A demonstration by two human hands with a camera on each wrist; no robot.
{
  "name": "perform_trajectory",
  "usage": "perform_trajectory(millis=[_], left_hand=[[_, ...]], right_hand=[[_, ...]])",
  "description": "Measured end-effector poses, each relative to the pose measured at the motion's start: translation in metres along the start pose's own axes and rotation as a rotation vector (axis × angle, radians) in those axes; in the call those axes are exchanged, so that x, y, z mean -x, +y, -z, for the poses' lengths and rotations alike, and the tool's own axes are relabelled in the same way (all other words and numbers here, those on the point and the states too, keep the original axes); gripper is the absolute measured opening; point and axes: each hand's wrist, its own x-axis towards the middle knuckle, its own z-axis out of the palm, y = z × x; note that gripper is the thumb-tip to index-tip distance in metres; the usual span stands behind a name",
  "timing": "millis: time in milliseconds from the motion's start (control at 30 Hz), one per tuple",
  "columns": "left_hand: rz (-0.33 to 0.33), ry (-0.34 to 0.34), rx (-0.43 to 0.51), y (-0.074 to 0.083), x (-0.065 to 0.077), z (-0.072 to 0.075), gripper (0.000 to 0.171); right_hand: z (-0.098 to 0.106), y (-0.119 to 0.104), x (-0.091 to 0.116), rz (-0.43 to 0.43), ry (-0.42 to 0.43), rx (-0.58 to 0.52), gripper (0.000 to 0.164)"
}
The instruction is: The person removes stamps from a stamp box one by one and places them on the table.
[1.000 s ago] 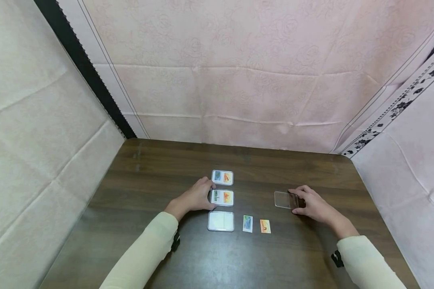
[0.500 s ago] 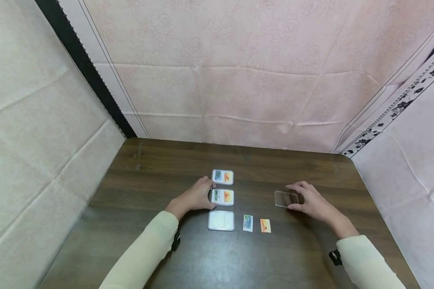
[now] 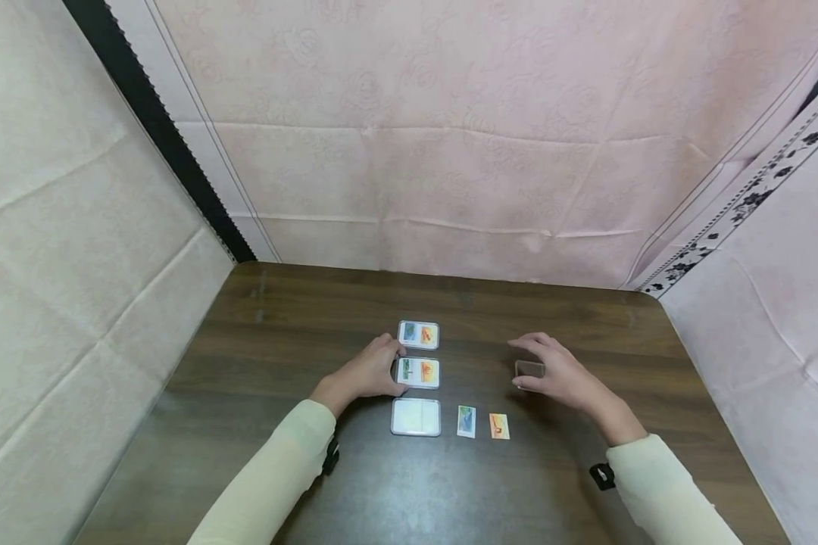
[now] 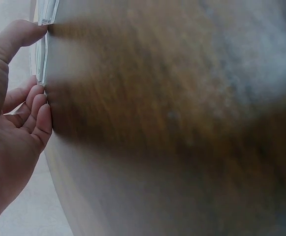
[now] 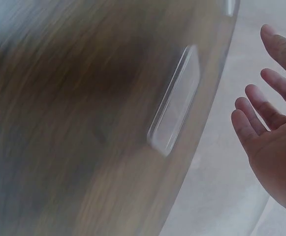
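The right hand (image 3: 562,375) is being shifted leftward across the clear lid (image 3: 530,369): the place at the lid's right end, occupied a second ago, is being vacated. The right grip is being held wide, and no contact with the lid is being shown in the right wrist view. The lid is being supported flat on the table (image 3: 300,303), well to the right of the cases, and is being partly hidden by the hand in the head view. From this change, the lid is being judged as set down, with the right hand being freed for other handling.

The middle case (image 3: 419,372) is being held between the thumb and fingers of the left hand (image 3: 368,369); this grip is being kept unchanged. The far case (image 3: 419,334) and near case (image 3: 416,417) are being left aligned with it. Beside the near case, the blue card (image 3: 466,421) and orange card (image 3: 499,426) are being left undisturbed.
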Motion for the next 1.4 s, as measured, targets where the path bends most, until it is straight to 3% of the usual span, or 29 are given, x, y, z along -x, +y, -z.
perform_trajectory(millis=[267, 533, 900, 1400], left_hand=[[0.02, 0.005, 0.001, -0.001, 0.002, -0.001, 0.063], [0.001, 0.01, -0.009, 0.0, 0.001, -0.002, 0.064], [0.013, 0.001, 0.005, -0.001, 0.0, -0.002, 0.064], [0.028, -0.01, 0.031, 0.001, 0.0, 0.0, 0.065]], right_hand=[[-0.015, -0.026, -0.021, 0.047, -0.013, -0.015, 0.064], [-0.027, -0.049, -0.046, 0.058, -0.084, -0.014, 0.059], [-0.044, -0.066, -0.072, 0.107, -0.145, -0.015, 0.046], [-0.069, -0.079, -0.09, 0.062, -0.211, 0.032, 0.038]])
